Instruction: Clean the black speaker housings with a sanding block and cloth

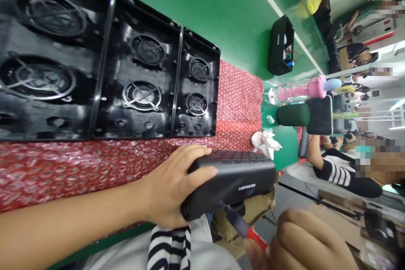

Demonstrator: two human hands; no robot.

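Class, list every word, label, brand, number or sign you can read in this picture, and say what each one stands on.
"MERKURY": pale letters on the dark grey rectangular plastic case held by the person's left hand.
Too small to read: the short pale mark on the open black rectangular box.
Too blurred to read: any markings on the pink and clear bottle.

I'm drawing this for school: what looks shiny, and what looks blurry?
Head view: the red bubble wrap sparkles with small highlights, and the black speaker housings show pale glare; same head view: the right hand and its red-and-dark tool look blurred.
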